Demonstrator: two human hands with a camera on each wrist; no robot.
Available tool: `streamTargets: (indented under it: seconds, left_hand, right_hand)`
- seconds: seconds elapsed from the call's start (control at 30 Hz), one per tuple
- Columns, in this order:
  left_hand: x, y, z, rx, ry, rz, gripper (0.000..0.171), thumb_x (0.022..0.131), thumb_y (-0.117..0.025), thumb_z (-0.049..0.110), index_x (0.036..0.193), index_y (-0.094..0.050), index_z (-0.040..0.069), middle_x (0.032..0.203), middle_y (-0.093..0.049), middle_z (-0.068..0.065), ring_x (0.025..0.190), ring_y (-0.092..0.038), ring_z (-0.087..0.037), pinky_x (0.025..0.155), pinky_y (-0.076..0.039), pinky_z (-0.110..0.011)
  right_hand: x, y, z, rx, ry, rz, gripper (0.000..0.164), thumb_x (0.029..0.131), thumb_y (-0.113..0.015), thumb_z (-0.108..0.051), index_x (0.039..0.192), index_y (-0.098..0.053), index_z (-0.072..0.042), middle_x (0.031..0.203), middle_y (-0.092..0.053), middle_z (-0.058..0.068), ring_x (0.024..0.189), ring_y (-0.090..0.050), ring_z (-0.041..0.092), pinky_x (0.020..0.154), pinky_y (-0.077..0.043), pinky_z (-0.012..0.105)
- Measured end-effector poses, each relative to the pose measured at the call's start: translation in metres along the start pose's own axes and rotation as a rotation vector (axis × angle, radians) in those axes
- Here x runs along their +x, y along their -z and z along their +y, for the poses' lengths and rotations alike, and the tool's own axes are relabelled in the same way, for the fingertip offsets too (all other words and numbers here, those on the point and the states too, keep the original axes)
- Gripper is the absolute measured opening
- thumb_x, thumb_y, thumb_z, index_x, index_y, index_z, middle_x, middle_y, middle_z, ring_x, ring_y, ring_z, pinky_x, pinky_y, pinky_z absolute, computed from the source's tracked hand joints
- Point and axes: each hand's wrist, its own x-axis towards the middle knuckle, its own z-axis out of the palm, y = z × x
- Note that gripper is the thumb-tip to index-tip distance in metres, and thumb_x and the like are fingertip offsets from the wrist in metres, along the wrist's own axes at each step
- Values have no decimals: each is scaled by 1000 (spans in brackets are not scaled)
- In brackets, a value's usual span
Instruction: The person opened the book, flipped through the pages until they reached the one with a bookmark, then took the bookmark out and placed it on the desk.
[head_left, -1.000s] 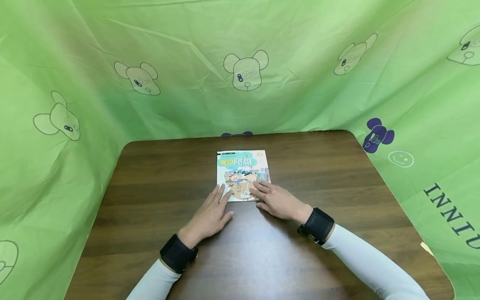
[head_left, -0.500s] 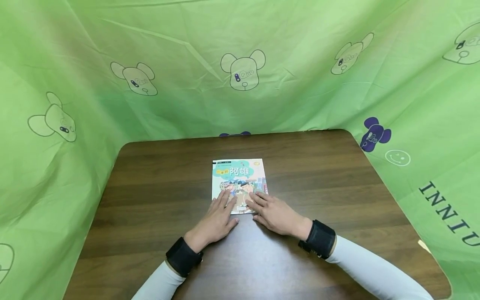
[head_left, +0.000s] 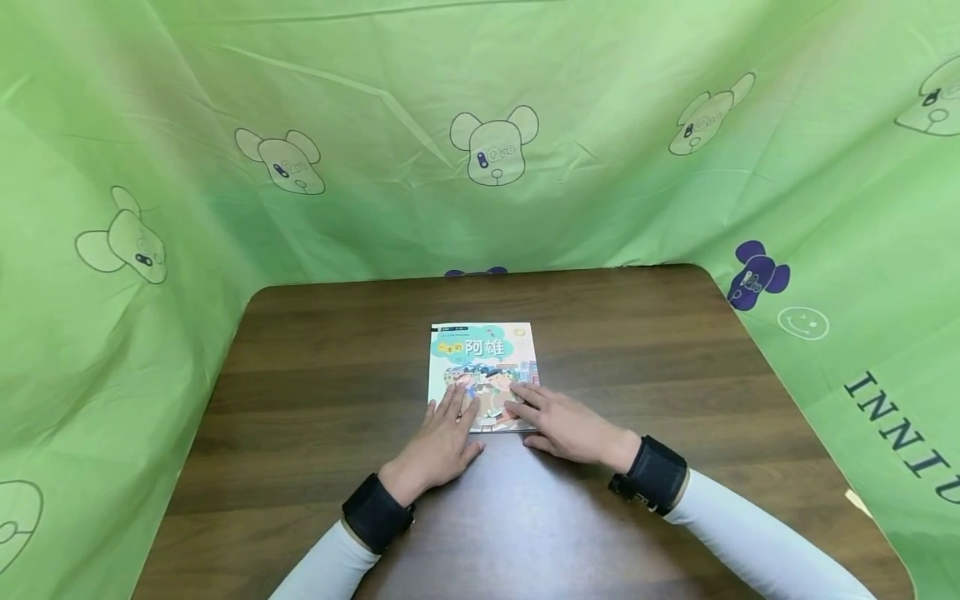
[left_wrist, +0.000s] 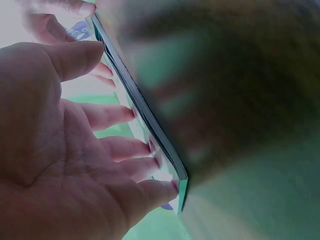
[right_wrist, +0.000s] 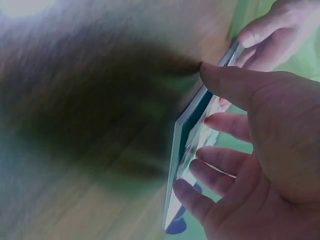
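The book (head_left: 483, 367) lies mid-table (head_left: 300, 400), with the curtain (head_left: 375, 125) behind and beside it.

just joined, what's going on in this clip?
A person sits at a dark wooden table with a closed picture book lying flat, cover up. The left hand and right hand both rest flat on the book's near edge, fingers straight. Green printed cloth surrounds the table.

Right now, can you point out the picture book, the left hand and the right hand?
picture book (head_left: 483, 346): head view, upper cover by the title.
left hand (head_left: 438, 446): head view, back of the hand.
right hand (head_left: 573, 429): head view, back of the hand.
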Motion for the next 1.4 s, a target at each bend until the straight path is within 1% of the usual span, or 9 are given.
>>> streamTargets:
  seconds: [0.23, 0.5, 0.73, 0.83, 0.93, 1.07, 1.17, 1.27, 1.4]
  left_hand:
    - [2, 4, 2, -3, 22, -32, 71, 98, -49, 44, 154, -32, 4, 162, -15, -25, 149, -10, -37, 113, -22, -60]
    - [4, 7, 4, 14, 16, -38, 80, 93, -52, 55, 153, -34, 4, 161, -17, -25, 149, -12, -38, 111, -25, -61]
    - [9, 8, 3, 40, -1, 7, 71, 93, -55, 51, 145, -44, 3, 157, -28, -28, 145, -24, -41, 106, -34, -61]
    - [11, 9, 4, 62, -10, 37, 65, 93, -56, 50, 139, -50, 3, 152, -36, -29, 141, -31, -42, 102, -39, -62]
    - [13, 9, 4, 76, -8, 56, 59, 94, -55, 48, 133, -54, 4, 149, -41, -29, 139, -36, -42, 99, -41, -62]
    - [16, 9, 4, 92, 3, 103, 49, 97, -53, 43, 128, -57, 5, 145, -48, -27, 135, -42, -41, 97, -44, -60]
    - [18, 8, 6, 109, 16, 160, 44, 98, -53, 39, 123, -61, 4, 139, -54, -25, 130, -49, -39, 95, -47, -57]
    - [19, 8, 7, 122, 31, 196, 41, 99, -52, 36, 120, -63, 3, 136, -58, -24, 127, -53, -37, 94, -49, -53]
    - [20, 8, 7, 115, 35, 216, 39, 100, -49, 33, 121, -62, 2, 129, -62, -22, 120, -58, -35, 89, -52, -51]
  right_hand:
    - [1, 2, 8, 29, -9, -10, 56, 93, -63, -30, 141, -53, -2, 151, -43, 21, 138, -39, 39, 107, -39, 49]
    - [3, 10, 16, 81, -10, -39, 53, 93, -64, -31, 137, -57, -3, 149, -46, 18, 135, -45, 34, 106, -41, 46]
    - [8, 17, 22, 143, -10, -65, 45, 98, -55, -31, 133, -61, -3, 145, -50, 20, 132, -49, 33, 105, -42, 46]
    - [10, 16, 24, 168, 1, -16, 41, 101, -50, -29, 129, -63, -3, 134, -61, 17, 124, -57, 29, 100, -47, 44]
    - [13, 14, 24, 169, 4, 62, 34, 102, -47, -29, 120, -68, -9, 115, -69, 4, 104, -65, 16, 88, -54, 37]
    - [15, 10, 25, 123, -17, 190, 26, 101, -50, -33, 108, -70, -18, 96, -66, -11, 83, -62, 2, 70, -55, 31]
    - [16, 9, 26, 93, -37, 273, 25, 99, -53, -35, 106, -71, -19, 95, -68, -13, 82, -63, 1, 67, -55, 31]
    - [16, 9, 26, 86, -52, 321, 29, 98, -54, -38, 109, -72, -17, 98, -72, -9, 86, -66, 4, 68, -56, 32]
    - [15, 8, 27, 106, -107, 351, 48, 96, -55, -43, 127, -64, -8, 115, -71, 6, 101, -67, 16, 80, -56, 38]
